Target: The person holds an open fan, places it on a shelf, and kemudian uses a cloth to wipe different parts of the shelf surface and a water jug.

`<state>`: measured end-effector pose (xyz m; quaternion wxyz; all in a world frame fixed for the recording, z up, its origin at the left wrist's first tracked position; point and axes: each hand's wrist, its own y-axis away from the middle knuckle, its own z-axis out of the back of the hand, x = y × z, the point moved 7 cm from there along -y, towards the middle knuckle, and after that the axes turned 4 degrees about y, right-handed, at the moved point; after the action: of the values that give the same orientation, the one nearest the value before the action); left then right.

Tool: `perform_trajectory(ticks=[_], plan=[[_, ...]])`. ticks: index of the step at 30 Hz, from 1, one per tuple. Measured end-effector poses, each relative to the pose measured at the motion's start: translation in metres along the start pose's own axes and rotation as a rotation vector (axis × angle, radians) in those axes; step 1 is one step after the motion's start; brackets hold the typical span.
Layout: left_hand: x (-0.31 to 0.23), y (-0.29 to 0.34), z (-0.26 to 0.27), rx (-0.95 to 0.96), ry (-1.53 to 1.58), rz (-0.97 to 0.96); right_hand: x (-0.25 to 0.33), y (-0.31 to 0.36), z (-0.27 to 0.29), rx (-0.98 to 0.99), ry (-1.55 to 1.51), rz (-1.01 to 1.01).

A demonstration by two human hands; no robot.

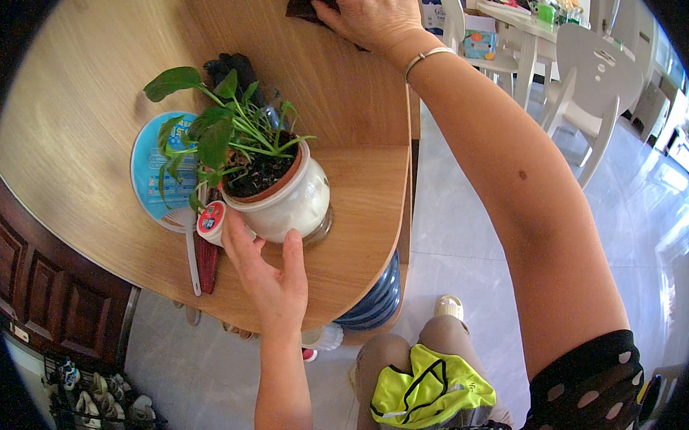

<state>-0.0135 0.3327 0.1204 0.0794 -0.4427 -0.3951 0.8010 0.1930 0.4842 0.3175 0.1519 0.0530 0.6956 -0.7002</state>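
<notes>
My right hand (373, 15) reaches to the top edge and presses a dark brown cloth (306, 0) against the wooden panel; its fingers are partly cut off there. My left hand (274, 277) is at the front of a white pot (289, 206), thumb and fingers spread. Its fingertips lie against or very close to the pot and a small white tub with a red lid (213, 216); exact contact is hidden. A leafy green plant (215, 132) grows from a brown inner pot set in the white one. Behind the tub lies a round blue hand fan (149, 167) with a white handle.
The wooden tabletop (361, 237) has a rounded front edge. A dark object (232, 73) stands behind the plant, and a dark red item (208, 265) lies beside the fan handle. Below is a blue water bottle (376, 299). White chairs (598, 69) stand at the right, a shoe rack (97, 407) lower left.
</notes>
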Motion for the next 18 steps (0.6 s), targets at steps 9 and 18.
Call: perform_trajectory(ticks=[9, 18], plan=[[0.002, 0.0, 0.0, -0.015, 0.002, -0.04, 0.002, 0.007, -0.003, 0.025, 0.0, -0.006], [0.002, 0.0, 0.0, -0.026, 0.001, -0.036, 0.003, 0.012, -0.002, -0.004, 0.005, 0.02]])
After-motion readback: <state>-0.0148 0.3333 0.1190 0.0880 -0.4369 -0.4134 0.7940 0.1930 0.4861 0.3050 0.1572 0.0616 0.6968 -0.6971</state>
